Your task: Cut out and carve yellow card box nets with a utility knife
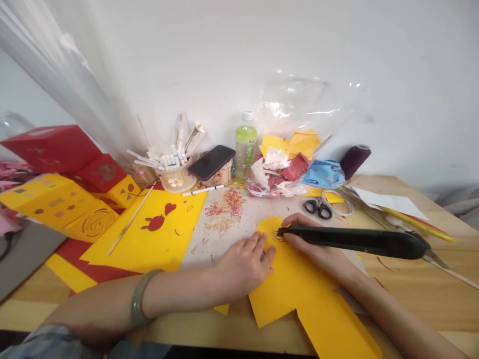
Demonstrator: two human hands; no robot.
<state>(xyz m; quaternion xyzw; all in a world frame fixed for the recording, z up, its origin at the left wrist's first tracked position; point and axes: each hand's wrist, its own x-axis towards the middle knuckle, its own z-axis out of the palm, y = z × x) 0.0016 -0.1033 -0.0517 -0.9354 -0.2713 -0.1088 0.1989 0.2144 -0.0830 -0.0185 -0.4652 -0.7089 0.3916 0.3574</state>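
A sheet of yellow card (280,284) with angular cut edges lies at the front of the table. My left hand (249,262) rests on its left side, fingers laid flat and slightly apart. My right hand (310,249) grips a long black-handled tool (352,241) near its dark front end. That end is at a small curved pattern (277,235) on the card, close to my left fingertips. The far end of the tool rises toward me; whether it has a blade is hidden.
Yellow sheets with red cut-outs (154,223) and folded red and yellow card boxes (93,172) fill the left. Behind stand a marker basket (175,178), a phone (212,162), a bottle (246,144) and a scrap bag (280,172). Scissors (318,208) and tape (338,203) lie right of centre.
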